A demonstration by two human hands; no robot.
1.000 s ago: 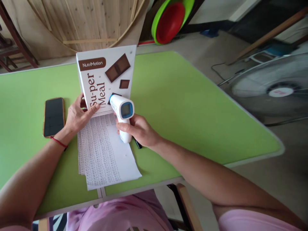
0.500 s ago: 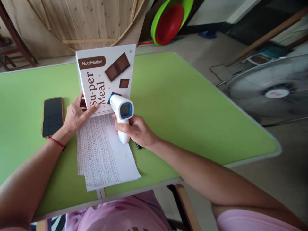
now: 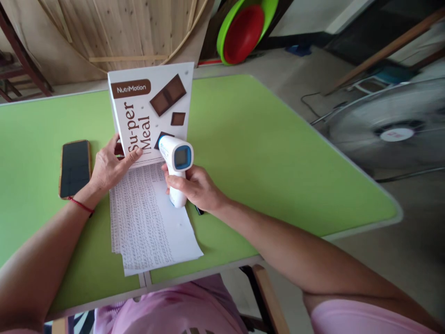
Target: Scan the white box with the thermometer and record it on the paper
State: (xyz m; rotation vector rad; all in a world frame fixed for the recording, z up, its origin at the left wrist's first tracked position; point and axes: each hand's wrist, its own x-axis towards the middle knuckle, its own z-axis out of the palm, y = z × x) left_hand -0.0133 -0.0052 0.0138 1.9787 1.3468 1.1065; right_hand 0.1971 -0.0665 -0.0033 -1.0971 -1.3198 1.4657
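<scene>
A white box (image 3: 139, 120) printed "NutriMotion Su-per Meal" with chocolate pieces stands upright, facing me. My left hand (image 3: 113, 162) grips its lower left corner, thumb on the front and fingers behind. My right hand (image 3: 198, 185) is wrapped round the handle of a white infrared thermometer (image 3: 176, 160). Its blue-rimmed screen faces me, and its nose points at the lower front of the box; whether they touch I cannot tell. Beneath both lie sheets of handwritten paper (image 3: 149, 227). A small black object (image 3: 199, 210), perhaps a pen, is mostly hidden under my right hand.
A smartphone (image 3: 74, 169) in a brown case lies left of my left hand. Everything rests on a green table (image 3: 271, 153) with a pale edge. A large fan (image 3: 396, 132) stands to the right. Green and red basins (image 3: 243, 35) lean behind the table.
Almost nothing differs. The view has shifted very slightly, and both hands keep their hold on the box and the thermometer.
</scene>
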